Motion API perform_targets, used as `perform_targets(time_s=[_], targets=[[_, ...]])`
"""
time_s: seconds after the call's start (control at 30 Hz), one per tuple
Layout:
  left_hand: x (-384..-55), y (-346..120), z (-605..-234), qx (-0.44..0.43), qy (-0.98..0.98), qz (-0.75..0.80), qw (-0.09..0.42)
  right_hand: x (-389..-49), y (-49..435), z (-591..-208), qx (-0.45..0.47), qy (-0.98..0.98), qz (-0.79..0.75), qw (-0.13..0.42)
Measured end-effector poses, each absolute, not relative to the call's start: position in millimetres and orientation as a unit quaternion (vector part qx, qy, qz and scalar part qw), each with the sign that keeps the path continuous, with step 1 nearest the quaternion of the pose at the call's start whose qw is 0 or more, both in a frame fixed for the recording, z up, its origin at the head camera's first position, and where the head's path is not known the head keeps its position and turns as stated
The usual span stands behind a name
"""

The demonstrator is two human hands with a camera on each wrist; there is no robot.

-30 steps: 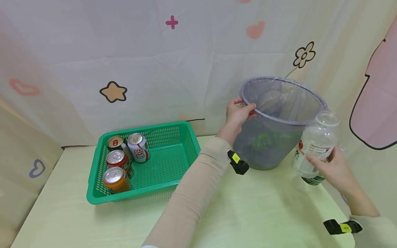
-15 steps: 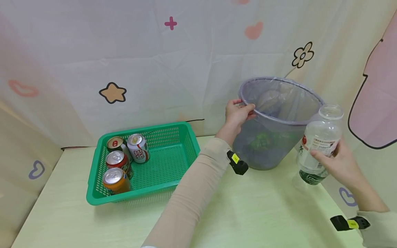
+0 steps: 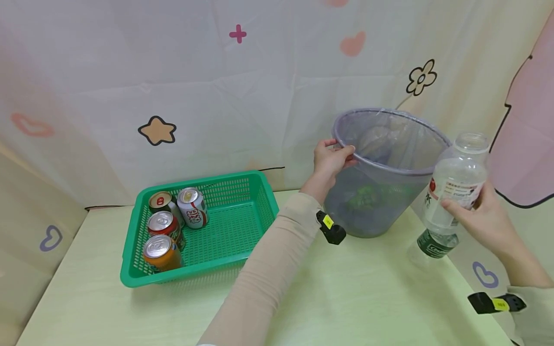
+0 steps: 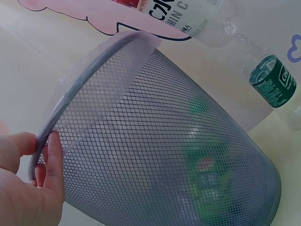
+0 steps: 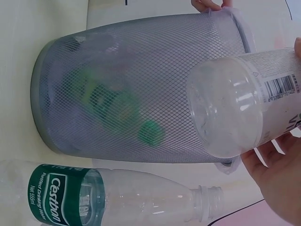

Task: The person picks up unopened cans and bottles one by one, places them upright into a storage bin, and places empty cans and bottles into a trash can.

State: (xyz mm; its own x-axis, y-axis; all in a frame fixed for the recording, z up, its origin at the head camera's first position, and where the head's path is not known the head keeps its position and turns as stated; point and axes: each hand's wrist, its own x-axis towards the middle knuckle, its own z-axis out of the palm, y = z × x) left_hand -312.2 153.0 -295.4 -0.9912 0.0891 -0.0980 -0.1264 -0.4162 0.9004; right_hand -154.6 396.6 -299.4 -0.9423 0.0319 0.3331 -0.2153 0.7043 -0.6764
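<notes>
My left hand (image 3: 331, 162) pinches the near-left rim of a grey-purple mesh wastebasket (image 3: 368, 218) lined with a clear plastic bag (image 4: 94, 70). Blurred green items show through the mesh, too unclear to identify. With its thumb across the front, my right hand (image 3: 486, 216) grips a wide-mouthed clear plastic bottle (image 3: 456, 175) bearing a white label; it is uncapped and held upright beside the wastebasket's right side, above the table. Partly hidden by it stands a clear Cestbon water bottle (image 5: 150, 195) with a green label (image 3: 436, 244), capless, on the table near its right edge.
A green plastic basket (image 3: 229, 262) sits left on the pale table (image 3: 355, 288). Several drink cans stand in its left half, among them an orange can (image 3: 164, 257) and a white can (image 3: 193, 209). A printed curtain (image 3: 207, 105) hangs right behind.
My right hand has lifted the wide-mouthed bottle up and to the right, uncovering more of the water bottle behind it. The left hand stays on the wastebasket's rim.
</notes>
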Motion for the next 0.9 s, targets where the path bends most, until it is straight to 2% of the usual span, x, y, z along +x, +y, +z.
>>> perform_targets(time_s=[0.3,0.9], targets=[[-310,152,-295,-0.012,0.541,0.838,0.067,-163,397,-286,0.056,-0.912,0.367,0.174],[-310,152,-294,-0.021,0.543,0.837,0.064,-179,388,-252,0.074,-0.919,0.354,0.157]])
